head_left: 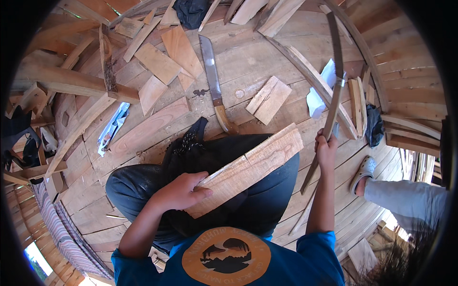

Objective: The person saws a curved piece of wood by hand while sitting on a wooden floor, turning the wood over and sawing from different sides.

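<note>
A pale wooden board point(248, 169) is laid slantwise across the lap of the seated person, its lower end toward the person's left, its upper end rising to the right. It is steadied by the left hand point(181, 192), which is closed over the board's lower end: the thumb is pressed on the top face, the fingers are curled under the near edge. Held this way, the greater part of the board is left bare and free of the hand, well to the right of the grip.

A long, thin wooden slat point(329, 119) is gripped by the right hand point(326, 151), whose fingers are wrapped fully around it. The slat is held steeply, nearly upright in the picture, so that most of its length rises above the fist and a shorter part hangs below. It is kept just beside the board's upper right corner, apart from it as far as can be told.

On the plank floor point(248, 66) ahead of the knees a machete point(213, 81) with a wooden handle is lying, blade pointing away. Beside it a small rectangular offcut point(268, 99) is seen, and several flat scraps point(160, 62) are scattered to the left. A crumpled white sheet point(318, 95) lies under curved laths at the right. At the right edge another person's leg and light clog point(365, 169) are visible
</note>
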Tool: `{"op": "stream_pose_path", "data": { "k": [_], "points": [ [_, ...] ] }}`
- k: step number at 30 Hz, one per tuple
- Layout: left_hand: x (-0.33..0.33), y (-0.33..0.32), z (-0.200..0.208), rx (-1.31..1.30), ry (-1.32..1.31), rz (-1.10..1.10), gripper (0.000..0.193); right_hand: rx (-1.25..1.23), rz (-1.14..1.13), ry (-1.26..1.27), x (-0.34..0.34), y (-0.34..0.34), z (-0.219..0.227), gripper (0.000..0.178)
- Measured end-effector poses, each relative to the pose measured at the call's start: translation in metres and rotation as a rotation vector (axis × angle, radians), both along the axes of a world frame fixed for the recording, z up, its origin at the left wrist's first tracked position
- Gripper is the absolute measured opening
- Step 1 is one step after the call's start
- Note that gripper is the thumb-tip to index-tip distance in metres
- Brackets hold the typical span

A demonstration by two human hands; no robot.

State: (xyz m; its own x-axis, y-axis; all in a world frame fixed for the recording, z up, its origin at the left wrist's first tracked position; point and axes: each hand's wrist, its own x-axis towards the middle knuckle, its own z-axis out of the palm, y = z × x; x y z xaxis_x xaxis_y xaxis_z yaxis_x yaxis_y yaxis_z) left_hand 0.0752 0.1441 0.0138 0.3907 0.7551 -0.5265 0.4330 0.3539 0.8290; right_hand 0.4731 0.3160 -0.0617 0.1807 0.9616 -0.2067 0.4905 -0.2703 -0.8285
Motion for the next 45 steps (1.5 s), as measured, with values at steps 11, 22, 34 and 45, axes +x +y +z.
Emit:
{"op": "stream_pose_path", "data": {
  "k": [11, 22, 34, 45],
  "points": [
    [0.017, 0.004, 0.036, 0.306, 0.533, -0.016, 0.069, -0.274, 0.178, 0.317, -0.026, -0.149, 0.141, 0.046],
    [0.013, 0.002, 0.012, 0.285, 0.51, 0.036, 0.082, -0.207, 0.516, -0.116, -0.025, -0.247, 0.117, 0.022],
    [0.012, 0.003, 0.01, 0.212, 0.476, 0.027, 0.085, -0.273, 0.535, -0.232, -0.022, -0.26, 0.115, 0.026],
    [0.011, -0.004, 0.006, 0.333, 0.486, 0.026, 0.076, -0.203, 0.473, -0.222, -0.026, -0.262, 0.115, 0.017]
  ]
}}
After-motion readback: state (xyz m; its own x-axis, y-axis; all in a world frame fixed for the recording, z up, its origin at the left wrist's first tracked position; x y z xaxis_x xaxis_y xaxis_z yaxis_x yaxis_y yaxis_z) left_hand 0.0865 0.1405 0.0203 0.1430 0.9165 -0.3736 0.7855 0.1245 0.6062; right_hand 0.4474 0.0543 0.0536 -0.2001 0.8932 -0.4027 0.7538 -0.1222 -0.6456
